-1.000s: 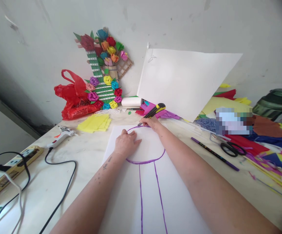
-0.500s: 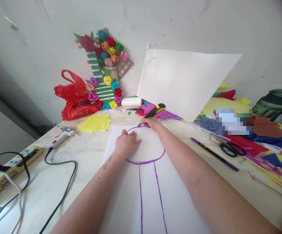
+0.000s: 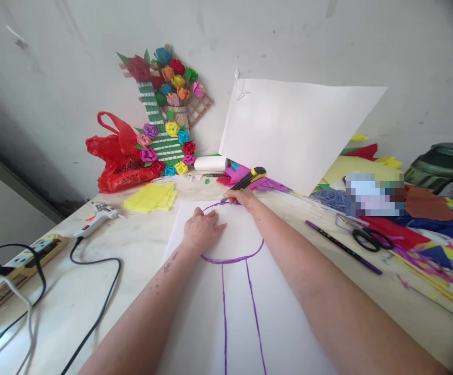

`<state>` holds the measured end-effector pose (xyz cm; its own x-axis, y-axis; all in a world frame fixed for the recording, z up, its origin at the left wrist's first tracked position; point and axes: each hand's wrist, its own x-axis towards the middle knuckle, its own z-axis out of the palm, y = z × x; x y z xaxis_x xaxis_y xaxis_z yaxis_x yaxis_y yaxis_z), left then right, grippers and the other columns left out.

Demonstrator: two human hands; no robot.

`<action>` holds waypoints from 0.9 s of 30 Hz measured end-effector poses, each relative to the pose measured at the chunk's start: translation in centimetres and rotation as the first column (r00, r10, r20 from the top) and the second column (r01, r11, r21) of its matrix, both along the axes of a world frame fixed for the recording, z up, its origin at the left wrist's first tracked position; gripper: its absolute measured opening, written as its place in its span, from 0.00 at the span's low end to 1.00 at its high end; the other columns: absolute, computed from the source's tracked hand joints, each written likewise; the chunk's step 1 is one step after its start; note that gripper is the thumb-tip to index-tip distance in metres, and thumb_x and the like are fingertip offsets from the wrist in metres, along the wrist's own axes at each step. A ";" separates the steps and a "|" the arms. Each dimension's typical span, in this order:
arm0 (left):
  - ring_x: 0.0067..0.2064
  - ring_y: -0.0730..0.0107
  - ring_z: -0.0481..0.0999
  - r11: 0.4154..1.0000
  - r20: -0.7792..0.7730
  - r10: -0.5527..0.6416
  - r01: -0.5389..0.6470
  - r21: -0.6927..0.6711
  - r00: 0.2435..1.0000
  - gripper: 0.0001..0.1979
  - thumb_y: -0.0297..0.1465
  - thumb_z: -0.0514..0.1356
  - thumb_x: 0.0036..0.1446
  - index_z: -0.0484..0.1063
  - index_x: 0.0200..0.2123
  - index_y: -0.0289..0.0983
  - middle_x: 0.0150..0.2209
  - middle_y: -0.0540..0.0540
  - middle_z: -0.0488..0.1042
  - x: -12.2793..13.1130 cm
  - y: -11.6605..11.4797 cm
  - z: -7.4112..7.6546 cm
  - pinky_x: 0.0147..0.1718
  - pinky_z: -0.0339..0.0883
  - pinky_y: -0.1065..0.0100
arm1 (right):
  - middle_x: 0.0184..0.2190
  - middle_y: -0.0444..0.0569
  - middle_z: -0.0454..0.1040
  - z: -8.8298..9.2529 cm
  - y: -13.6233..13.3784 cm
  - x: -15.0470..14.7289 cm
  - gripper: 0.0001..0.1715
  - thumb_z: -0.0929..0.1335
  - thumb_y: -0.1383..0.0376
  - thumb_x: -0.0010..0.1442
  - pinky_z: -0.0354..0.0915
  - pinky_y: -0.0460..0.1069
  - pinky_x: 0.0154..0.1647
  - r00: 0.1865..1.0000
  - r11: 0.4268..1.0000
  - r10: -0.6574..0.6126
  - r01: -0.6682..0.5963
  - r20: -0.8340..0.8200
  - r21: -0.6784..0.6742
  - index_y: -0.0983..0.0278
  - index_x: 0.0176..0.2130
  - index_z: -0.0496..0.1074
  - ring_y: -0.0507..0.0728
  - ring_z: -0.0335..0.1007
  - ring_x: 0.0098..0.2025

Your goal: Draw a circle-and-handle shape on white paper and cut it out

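A large white sheet (image 3: 205, 317) lies before me, bearing a purple marker outline (image 3: 226, 261): a rounded shape with two long lines running down toward me. My left hand (image 3: 201, 230) rests flat on the sheet inside the rounded shape, its thumb held apart from the other fingers. In my right hand (image 3: 242, 198) is a yellow and black utility knife (image 3: 249, 178), tilted, with its tip at the top of the purple curve. Whether the blade cuts into the sheet I cannot tell.
A glue gun (image 3: 95, 224) and power strip (image 3: 19, 271) lie left with cords. A purple pen (image 3: 343, 247), scissors (image 3: 370, 239) and coloured scraps lie right. Behind stand a red bag (image 3: 117, 161), paper-flower craft (image 3: 159, 120) and white board (image 3: 296, 130).
Almost nothing differs. The view has shifted very slightly, while both hands and the knife keep their places on the sheet.
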<state>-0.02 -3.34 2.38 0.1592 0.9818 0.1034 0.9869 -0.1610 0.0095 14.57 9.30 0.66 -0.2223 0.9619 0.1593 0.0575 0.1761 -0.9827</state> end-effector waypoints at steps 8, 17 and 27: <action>0.52 0.56 0.63 1.000 -0.006 -0.007 0.007 0.024 1.000 0.22 0.45 0.48 0.59 0.67 0.52 0.44 0.43 0.45 0.75 0.0 0.1 -0.2 0.39 0.66 0.62 | 0.10 0.43 0.62 -0.1 0.0 0.1 0.12 0.69 0.62 0.38 0.52 0.46 0.19 0.999 1.000 -0.029 0.029 -0.013 -0.010 0.65 0.13 0.65 0.47 0.53 0.16; 0.52 0.57 0.63 1.000 0.004 -0.003 0.003 0.015 1.000 0.21 0.45 0.49 0.59 0.67 0.51 0.44 0.44 0.45 0.75 0.0 0.0 0.1 0.39 0.67 0.62 | 0.10 0.42 0.61 -0.3 0.3 0.2 0.13 0.69 0.62 0.39 0.52 0.46 0.19 1.000 1.000 -0.022 0.022 0.000 0.008 0.65 0.12 0.64 0.48 0.53 0.16; 0.52 0.57 0.63 1.000 -0.007 -0.004 0.004 0.013 1.000 0.21 0.45 0.48 0.59 0.68 0.51 0.44 0.43 0.45 0.75 0.0 0.1 0.0 0.39 0.67 0.62 | 0.09 0.42 0.61 -0.9 0.8 0.3 0.13 0.69 0.63 0.39 0.50 0.46 0.19 0.999 0.999 -0.040 0.040 -0.035 0.020 0.65 0.11 0.64 0.47 0.52 0.15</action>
<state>-0.02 -3.25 2.33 0.1635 0.9798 0.1150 0.9864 -0.1646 0.0007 14.86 10.13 -0.19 -0.1777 0.9663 0.1862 0.0309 0.1946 -0.9804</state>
